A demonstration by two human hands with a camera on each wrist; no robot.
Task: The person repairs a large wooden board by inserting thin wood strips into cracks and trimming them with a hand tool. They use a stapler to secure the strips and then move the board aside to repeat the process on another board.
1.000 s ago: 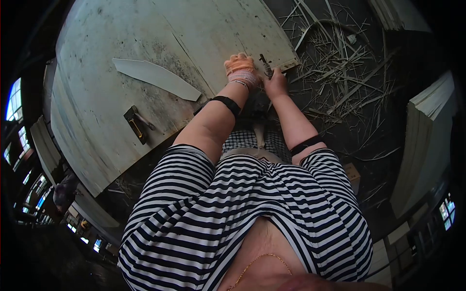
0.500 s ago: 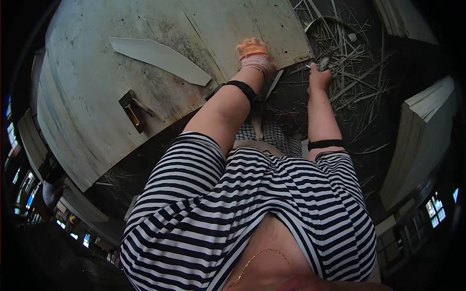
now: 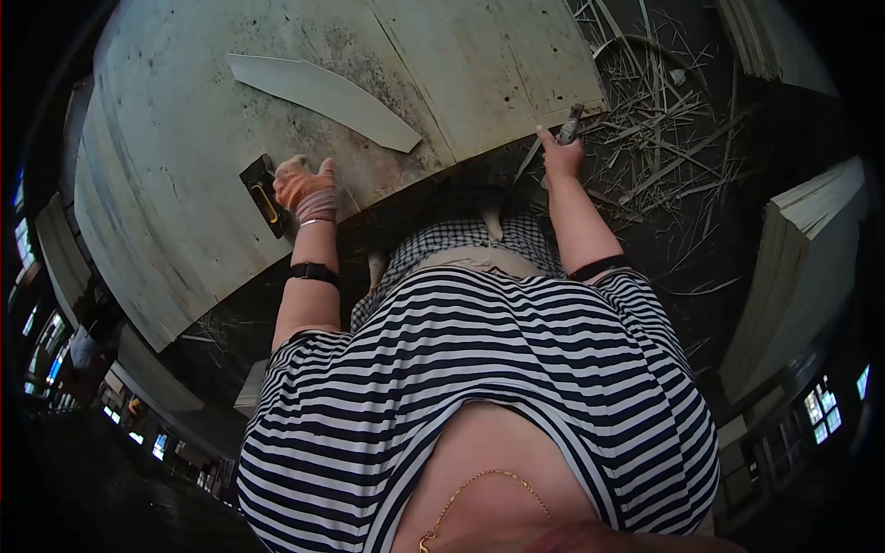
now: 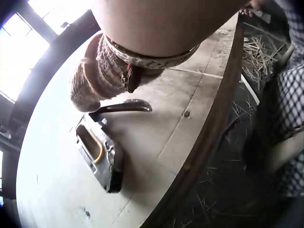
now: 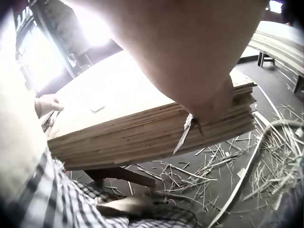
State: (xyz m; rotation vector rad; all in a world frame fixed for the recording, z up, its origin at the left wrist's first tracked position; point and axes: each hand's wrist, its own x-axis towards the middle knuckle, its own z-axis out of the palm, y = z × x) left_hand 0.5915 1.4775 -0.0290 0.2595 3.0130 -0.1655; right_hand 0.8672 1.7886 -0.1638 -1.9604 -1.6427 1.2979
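Note:
My left hand (image 3: 306, 189), in a knitted orange-and-white glove, is beside a staple gun (image 3: 263, 203) with its thumb spread apart. In the left wrist view the glove's fingertips are right at the staple gun's lever (image 4: 128, 106), and its body (image 4: 111, 164) lies on its side on the board. My bare right hand (image 3: 562, 164) grips a knife (image 3: 571, 124) by its wrapped handle, close to the board's front edge. Its pointed blade (image 5: 184, 137) shows below the hand in the right wrist view, in front of the stack's side.
A stack of thin wood sheets (image 5: 137, 135) forms the work surface. One loose pale offcut (image 3: 323, 97) lies on top. Wood strips (image 3: 654, 138) litter the floor at right, with another sheet stack (image 3: 793, 276) beyond.
My left hand has moved from the board's front edge leftward to the staple gun. The right hand, still holding the knife, swung out right, then slightly back left.

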